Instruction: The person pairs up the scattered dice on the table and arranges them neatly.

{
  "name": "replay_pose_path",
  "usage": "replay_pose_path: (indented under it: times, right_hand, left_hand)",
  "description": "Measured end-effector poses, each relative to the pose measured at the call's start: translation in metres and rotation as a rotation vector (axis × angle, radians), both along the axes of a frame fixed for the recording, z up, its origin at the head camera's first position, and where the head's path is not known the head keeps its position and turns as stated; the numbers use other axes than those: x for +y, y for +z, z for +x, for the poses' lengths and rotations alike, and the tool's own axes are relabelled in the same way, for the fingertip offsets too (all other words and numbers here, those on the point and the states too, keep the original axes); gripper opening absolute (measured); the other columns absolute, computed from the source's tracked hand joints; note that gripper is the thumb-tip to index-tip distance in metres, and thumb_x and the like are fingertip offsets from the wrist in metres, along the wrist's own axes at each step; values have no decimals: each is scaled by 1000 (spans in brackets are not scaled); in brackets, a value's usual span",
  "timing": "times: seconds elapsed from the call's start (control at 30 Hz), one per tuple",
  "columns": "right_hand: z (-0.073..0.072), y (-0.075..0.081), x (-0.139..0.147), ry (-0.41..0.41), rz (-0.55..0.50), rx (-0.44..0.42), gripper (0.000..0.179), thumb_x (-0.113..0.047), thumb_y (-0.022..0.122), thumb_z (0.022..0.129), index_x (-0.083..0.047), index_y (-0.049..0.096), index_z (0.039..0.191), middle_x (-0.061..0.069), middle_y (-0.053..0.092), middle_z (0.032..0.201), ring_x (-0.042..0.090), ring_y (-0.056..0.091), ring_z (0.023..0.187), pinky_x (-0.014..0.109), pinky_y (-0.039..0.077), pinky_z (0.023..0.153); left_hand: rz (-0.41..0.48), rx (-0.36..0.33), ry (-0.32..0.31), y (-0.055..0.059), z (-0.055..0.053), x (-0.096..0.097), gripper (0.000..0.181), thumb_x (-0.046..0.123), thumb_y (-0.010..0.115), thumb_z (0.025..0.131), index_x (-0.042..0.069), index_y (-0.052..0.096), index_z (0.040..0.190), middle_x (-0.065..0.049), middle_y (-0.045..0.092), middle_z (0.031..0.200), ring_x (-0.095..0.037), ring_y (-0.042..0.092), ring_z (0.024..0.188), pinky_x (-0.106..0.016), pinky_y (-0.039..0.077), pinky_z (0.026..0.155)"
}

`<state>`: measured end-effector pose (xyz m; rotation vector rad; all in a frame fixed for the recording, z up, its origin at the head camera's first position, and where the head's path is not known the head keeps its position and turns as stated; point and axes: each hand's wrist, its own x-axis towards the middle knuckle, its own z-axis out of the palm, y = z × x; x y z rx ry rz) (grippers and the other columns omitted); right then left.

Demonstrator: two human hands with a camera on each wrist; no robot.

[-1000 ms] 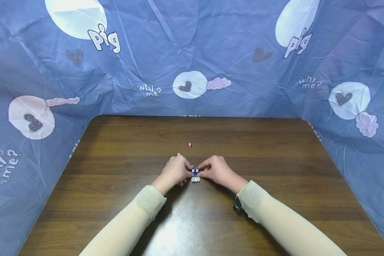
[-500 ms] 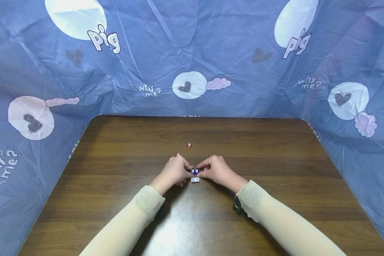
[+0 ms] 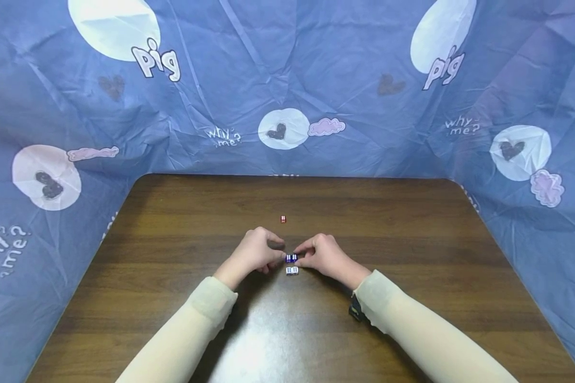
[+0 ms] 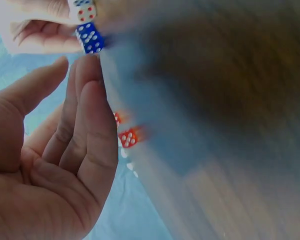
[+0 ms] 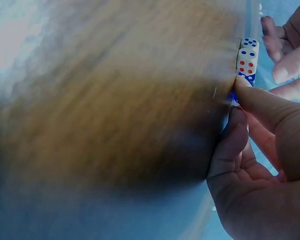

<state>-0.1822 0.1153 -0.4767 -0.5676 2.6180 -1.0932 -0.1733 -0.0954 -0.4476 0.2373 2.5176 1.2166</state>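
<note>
Two blue dice (image 3: 291,258) sit side by side in the middle of the wooden table, just beyond two white dice (image 3: 292,271). My right hand (image 3: 327,256) pinches the right-hand blue die (image 5: 236,96) between thumb and index finger. To the left of the pair, my left hand (image 3: 256,250) has its thumb and index finger spread apart, with nothing between them. Its fingertips lie close to a blue die (image 4: 90,38) in the left wrist view. Farther back stands a red die (image 3: 283,218).
Two red dice (image 4: 128,138) show beyond the left fingers in the left wrist view. The wooden table (image 3: 412,229) reaches back to a blue printed cloth (image 3: 287,69), which hangs behind it and at both sides.
My left hand has let go of the left blue die, its index finger lifting away and the hand shifting slightly left. The right hand and the dice stay in place.
</note>
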Motion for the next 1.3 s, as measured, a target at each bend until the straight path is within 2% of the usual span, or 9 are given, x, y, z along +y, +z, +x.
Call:
replay_pose_path:
  times: [0.13, 0.4, 0.6, 0.8, 0.93, 1.07, 1.3]
  right_hand:
    - [0, 0, 0, -14, 6, -31, 21, -13, 88, 82, -12, 80, 101, -7, 66, 66, 9, 59, 59, 28, 48, 55]
    - [0, 0, 0, -18, 13, -28, 20, -14, 88, 82, -12, 81, 101, -8, 65, 65, 9, 58, 58, 27, 46, 54]
    - [-1, -1, 0, -21, 13, -27, 20, -14, 88, 82, -13, 81, 100, -8, 66, 66, 9, 58, 59, 26, 47, 54]
    - [-1, -1, 1, -22, 1, -28, 20, -13, 88, 82, -11, 81, 101, -7, 66, 66, 9, 58, 58, 26, 47, 54]
    - [-1, -1, 1, -27, 6, -22, 20, -14, 88, 81, -12, 81, 101, -8, 66, 66, 8, 58, 59, 26, 47, 55]
    - [0, -1, 0, -22, 6, -25, 21, -15, 88, 82, -13, 81, 101, -9, 66, 66, 8, 59, 59, 26, 47, 55]
    - [0, -1, 1, -23, 11, -33, 21, -15, 88, 82, -14, 81, 102, -9, 66, 66, 8, 58, 59, 26, 47, 55]
  left_hand:
    - [27, 53, 47, 3, -3, -7, 38, 9, 79, 89, -1, 70, 125, -11, 67, 59, -26, 66, 47, -32, 54, 43]
    - [101, 9, 158, 1, -12, -27, 41, 8, 78, 90, 0, 68, 129, -15, 69, 64, -27, 67, 48, -35, 56, 45]
    - [67, -18, 203, -1, -19, -38, 49, 6, 80, 88, 1, 65, 134, -15, 71, 68, -31, 69, 53, -36, 58, 48]
    - [19, -18, 246, -9, -23, -36, 45, 9, 82, 87, -3, 68, 128, -13, 70, 67, -28, 68, 51, -36, 57, 47]
    - [1, -1, 240, -12, -25, -30, 40, 9, 84, 86, 0, 72, 123, -10, 70, 64, -26, 67, 49, -35, 56, 46]
    - [-2, 10, 207, -12, -29, -30, 39, 6, 83, 85, 2, 73, 122, -11, 69, 63, -27, 67, 49, -34, 56, 45]
    - [-8, -47, 142, -10, -42, -37, 38, 2, 81, 86, 3, 72, 124, -14, 70, 65, -26, 68, 50, -34, 56, 46]
